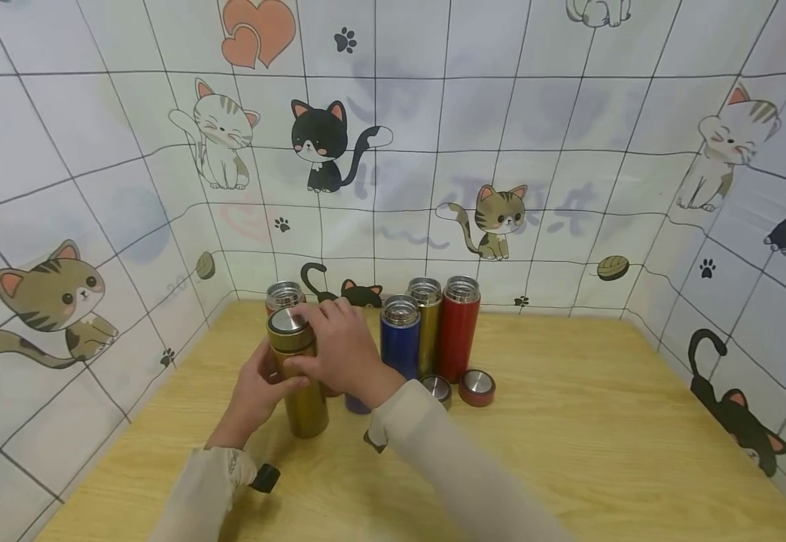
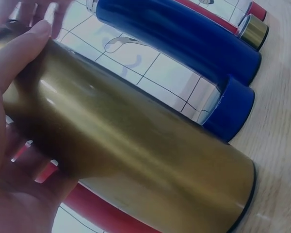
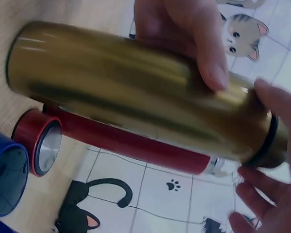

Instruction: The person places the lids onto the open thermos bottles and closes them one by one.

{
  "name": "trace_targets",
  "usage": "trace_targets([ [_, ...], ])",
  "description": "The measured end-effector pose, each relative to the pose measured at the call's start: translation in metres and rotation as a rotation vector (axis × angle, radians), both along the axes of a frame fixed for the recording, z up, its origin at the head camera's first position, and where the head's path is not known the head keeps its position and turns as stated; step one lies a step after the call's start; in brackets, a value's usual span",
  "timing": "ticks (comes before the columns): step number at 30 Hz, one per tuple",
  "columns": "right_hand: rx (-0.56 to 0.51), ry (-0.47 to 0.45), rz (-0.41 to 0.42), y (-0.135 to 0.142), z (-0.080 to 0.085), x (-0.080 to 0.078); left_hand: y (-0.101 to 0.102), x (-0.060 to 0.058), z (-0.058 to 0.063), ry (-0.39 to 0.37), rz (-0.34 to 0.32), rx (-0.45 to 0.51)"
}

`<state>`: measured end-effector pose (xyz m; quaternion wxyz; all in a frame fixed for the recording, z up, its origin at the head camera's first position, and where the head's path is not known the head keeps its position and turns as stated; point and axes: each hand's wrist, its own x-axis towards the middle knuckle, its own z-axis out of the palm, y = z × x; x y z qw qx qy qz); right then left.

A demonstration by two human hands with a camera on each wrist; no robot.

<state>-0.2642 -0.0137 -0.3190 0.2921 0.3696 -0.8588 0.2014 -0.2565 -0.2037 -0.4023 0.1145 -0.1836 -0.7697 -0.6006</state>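
Note:
A gold thermos bottle [image 1: 308, 414] stands upright on the table, with a gold lid [image 1: 290, 325] on top. My left hand [image 1: 257, 395] grips the bottle's upper body, its thumb across the front in the left wrist view. Around the lid curl the fingers of my right hand [image 1: 342, 350]. The same gold thermos [image 3: 102, 73] crosses the right wrist view, and its base touches the table. Just behind it is an uncapped red thermos [image 1: 283, 292], mostly hidden by my hands and the gold bottle.
Right of my hands stand an uncapped blue thermos [image 1: 398, 342], a second gold thermos [image 1: 428, 324] and another red thermos [image 1: 459, 331]. Near them lie a gold lid [image 2: 253, 32], a red lid [image 1: 478, 390] and a blue lid [image 2: 231, 110]. Patterned cloth walls [image 1: 406, 173] enclose the table.

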Motion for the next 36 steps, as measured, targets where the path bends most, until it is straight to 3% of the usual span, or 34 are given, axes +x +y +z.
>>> trace_targets([
  [6, -0.032, -0.42, 0.396, 0.01, 0.011, -0.018, -0.002, 0.0, 0.0, 0.004, -0.007, -0.029],
  [8, -0.02, -0.495, 0.477, 0.013, 0.013, -0.023, -0.002, -0.001, -0.001, 0.007, -0.01, -0.024],
  [10, -0.02, -0.544, 0.504, 0.015, 0.014, -0.025, -0.003, 0.0, -0.001, 0.007, -0.014, -0.02],
  [13, -0.02, -0.546, 0.45, 0.016, 0.015, -0.023, -0.003, 0.0, -0.002, 0.004, -0.02, -0.015],
  [16, -0.019, -0.487, 0.355, 0.014, 0.014, -0.019, -0.003, 0.001, -0.003, -0.002, -0.022, -0.018],
  [25, -0.03, -0.181, 0.16, 0.006, 0.007, -0.009, -0.002, 0.0, 0.0, -0.006, -0.018, -0.013],
  [31, 0.023, 0.05, -0.011, -0.002, 0.003, -0.007, 0.0, 0.0, 0.0, -0.011, -0.026, 0.003],
  [34, 0.048, 0.069, -0.064, -0.004, 0.004, -0.005, 0.0, 0.001, 0.0, -0.018, -0.021, -0.002],
  [36, 0.045, -0.006, -0.047, -0.004, 0.006, -0.005, -0.001, 0.0, 0.0, -0.018, -0.016, -0.009],
])
